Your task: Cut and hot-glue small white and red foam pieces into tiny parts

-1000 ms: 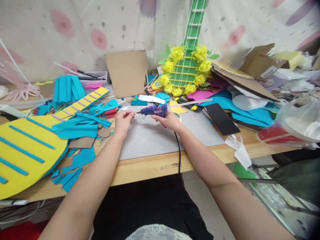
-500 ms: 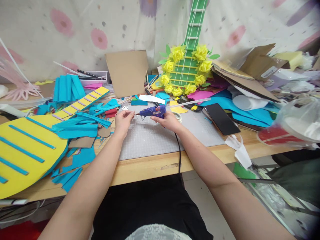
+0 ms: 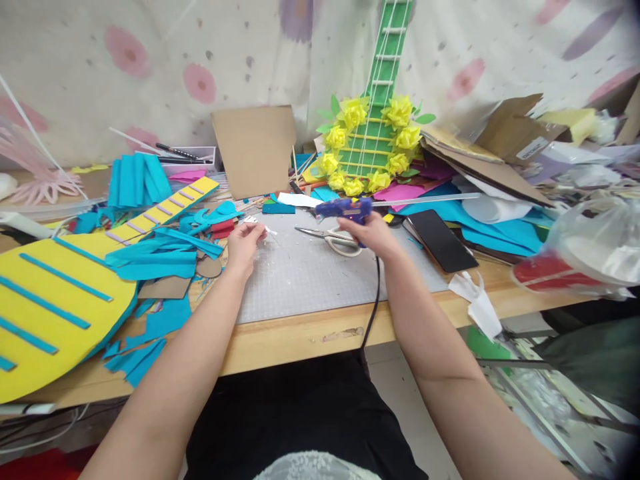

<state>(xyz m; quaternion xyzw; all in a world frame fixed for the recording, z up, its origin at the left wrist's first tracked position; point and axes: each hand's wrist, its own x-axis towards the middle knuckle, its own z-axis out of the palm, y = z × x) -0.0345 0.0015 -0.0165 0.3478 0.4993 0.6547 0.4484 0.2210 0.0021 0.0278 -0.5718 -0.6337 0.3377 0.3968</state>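
My right hand (image 3: pixel 373 230) is wrapped round a blue hot glue gun (image 3: pixel 345 209), held above the mat with its nozzle towards the left. A long clear glue stick (image 3: pixel 430 199) sticks out of its back end, and a black cord hangs below. My left hand (image 3: pixel 245 243) pinches a small, thin white piece (image 3: pixel 270 231) over the left part of the grey cutting mat (image 3: pixel 310 283); its kind is too small to make out. Scissors (image 3: pixel 335 239) with pale handles lie on the mat under the glue gun.
A yellow guitar shape (image 3: pixel 65 293) with blue strips lies at left among blue scraps (image 3: pixel 155 257). Behind stands a green guitar (image 3: pixel 383 100) with yellow flowers. A phone (image 3: pixel 443 240) and a plastic-wrapped bucket (image 3: pixel 560 267) are at right. Cardboard (image 3: pixel 255 150) leans at the back.
My right hand has drawn the glue gun away to the right and slightly up, off the left hand's fingertips. The scissors have come into fuller view. My left hand has hardly moved.
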